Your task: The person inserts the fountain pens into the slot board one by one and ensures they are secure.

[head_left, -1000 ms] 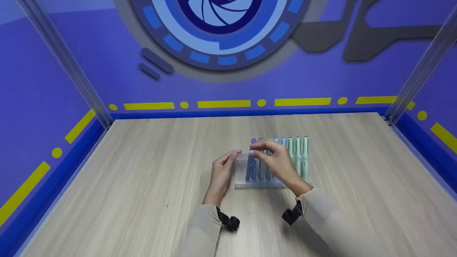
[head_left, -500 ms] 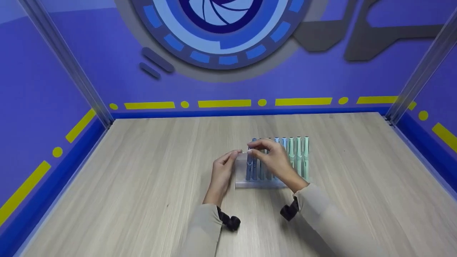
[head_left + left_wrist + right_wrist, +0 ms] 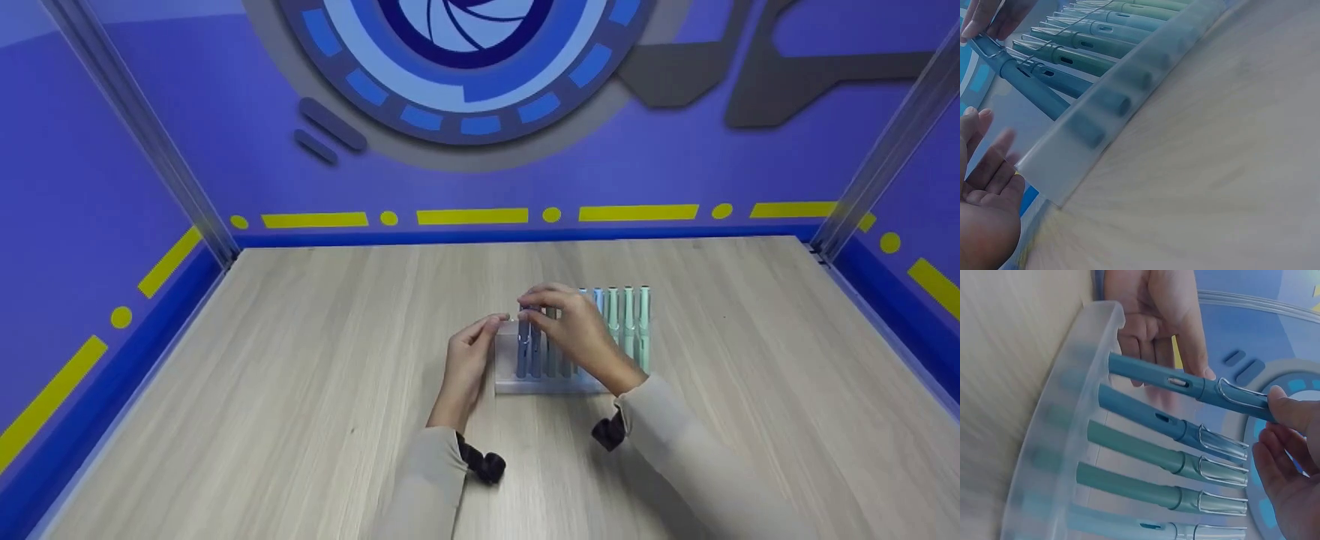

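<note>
A frosted clear pen stand [image 3: 551, 387] holds a row of fountain pens with wire clips, running from dark blue at the left through green and light blue to pale green. My right hand [image 3: 581, 334] pinches the cap end of the leftmost dark blue fountain pen [image 3: 1148, 374] between thumb and fingers. That pen's lower end sits inside the stand's front ledge [image 3: 1072, 152], and it leans a little out from its neighbour [image 3: 1140, 410]. At the stand's left edge, my left hand [image 3: 466, 364] holds the clear back panel, with some fingers behind it.
The stand rests on a pale wood-grain table [image 3: 315, 390]. Blue-purple printed panels [image 3: 480, 187] rise at the back and both sides. A small black camera [image 3: 489, 468] hangs under the left sleeve, another [image 3: 609, 432] under the right.
My right hand has brought the leftmost blue pen from a slant to nearly upright in the stand, and its fingers now cover the cap end. The left hand has stayed at the stand's edge.
</note>
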`<state>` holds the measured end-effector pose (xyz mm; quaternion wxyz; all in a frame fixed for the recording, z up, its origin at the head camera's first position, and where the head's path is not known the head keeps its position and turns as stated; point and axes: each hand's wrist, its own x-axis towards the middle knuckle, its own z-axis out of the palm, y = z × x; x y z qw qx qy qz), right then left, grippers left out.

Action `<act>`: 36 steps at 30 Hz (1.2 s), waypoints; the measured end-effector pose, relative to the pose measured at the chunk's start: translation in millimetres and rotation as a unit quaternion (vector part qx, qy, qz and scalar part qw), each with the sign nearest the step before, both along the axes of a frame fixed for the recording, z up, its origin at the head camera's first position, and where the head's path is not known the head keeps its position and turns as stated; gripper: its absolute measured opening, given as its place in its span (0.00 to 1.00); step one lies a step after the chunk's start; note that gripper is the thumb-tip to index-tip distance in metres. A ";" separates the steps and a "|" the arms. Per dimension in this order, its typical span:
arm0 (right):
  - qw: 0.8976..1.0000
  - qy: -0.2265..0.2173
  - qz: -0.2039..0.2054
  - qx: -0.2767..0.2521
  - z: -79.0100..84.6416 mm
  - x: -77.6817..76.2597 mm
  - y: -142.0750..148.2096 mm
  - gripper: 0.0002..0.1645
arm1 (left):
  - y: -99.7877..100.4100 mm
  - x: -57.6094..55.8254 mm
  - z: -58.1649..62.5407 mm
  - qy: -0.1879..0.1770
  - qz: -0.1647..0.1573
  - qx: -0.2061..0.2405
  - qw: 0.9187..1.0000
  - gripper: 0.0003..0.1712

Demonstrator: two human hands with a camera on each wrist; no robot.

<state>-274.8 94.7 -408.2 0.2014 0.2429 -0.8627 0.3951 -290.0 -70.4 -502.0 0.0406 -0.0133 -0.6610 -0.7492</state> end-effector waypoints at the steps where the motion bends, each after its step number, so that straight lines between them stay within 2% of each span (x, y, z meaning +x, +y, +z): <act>1: 1.000 0.011 -0.001 0.007 -0.3 -0.8 0.2 0.09 | -0.1 0.0 0.2 0.000 0.000 -0.002 1.000 0.20; 4: 0.999 0.033 -0.002 0.023 -0.8 -3.4 -0.1 0.09 | -0.5 0.3 1.3 -0.003 -0.001 -0.005 1.000 0.19; 15: 0.997 0.058 -0.006 0.052 -4.3 -15.0 -3.2 0.08 | 0.7 -0.8 1.2 0.002 0.007 -0.003 1.000 0.20; 27: 0.996 0.037 -0.041 0.067 -7.2 -20.5 -5.5 0.09 | 0.9 -0.4 1.0 -0.007 0.000 0.010 1.000 0.21; 36: 0.996 0.033 -0.043 0.068 -10.1 -23.1 -6.7 0.09 | 0.7 0.4 0.7 -0.005 0.002 0.013 1.000 0.21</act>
